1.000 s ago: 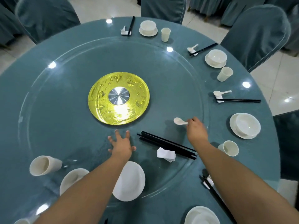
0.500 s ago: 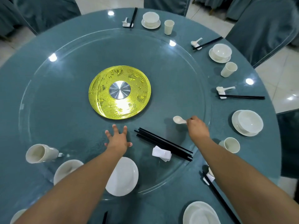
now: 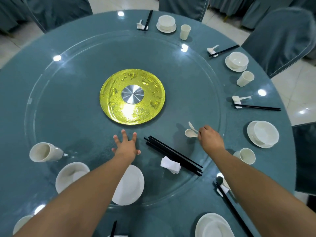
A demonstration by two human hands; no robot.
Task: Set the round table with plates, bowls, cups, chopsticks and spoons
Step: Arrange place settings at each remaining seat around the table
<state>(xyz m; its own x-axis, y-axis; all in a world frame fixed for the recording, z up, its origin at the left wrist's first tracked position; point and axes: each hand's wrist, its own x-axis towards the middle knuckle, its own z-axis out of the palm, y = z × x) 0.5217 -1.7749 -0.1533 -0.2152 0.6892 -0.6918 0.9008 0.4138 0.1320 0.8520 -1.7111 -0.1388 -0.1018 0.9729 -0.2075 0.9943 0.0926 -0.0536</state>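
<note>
Fingers of the right hand (image 3: 211,140) curl round the handles of two small white ceramic spoons (image 3: 191,131), pinching them just above the clear round glass turntable (image 3: 119,48); how many fingers close on the handles is hidden by the back of the hand. Spread and straight, the fingers of the left hand (image 3: 125,147) press flat on the glass, near the gold embossed centre disc (image 3: 132,96) with its silver hub. Between the two hands lies a bundle of black chopsticks (image 3: 172,155), and a folded white rest (image 3: 171,165) touches its near side. On the near left of the glass a white cup (image 3: 45,152) lies on its side, and a white bowl (image 3: 71,176) and a white flat plate (image 3: 132,185) sit partly hidden under the left forearm. Along the right rim of the teal-clothed round table (image 3: 188,211) stand laid settings, each a white bowl on a saucer (image 3: 262,134) with nothing visible inside; an upright cup (image 3: 247,155) beside the nearest of these is partly covered by the right forearm. Another plate and bowl (image 3: 214,225) are cut off by the near edge, and a long pair of chopsticks (image 3: 229,204) runs under the right arm. Teal-covered chairs (image 3: 280,40) ring the far side.
</note>
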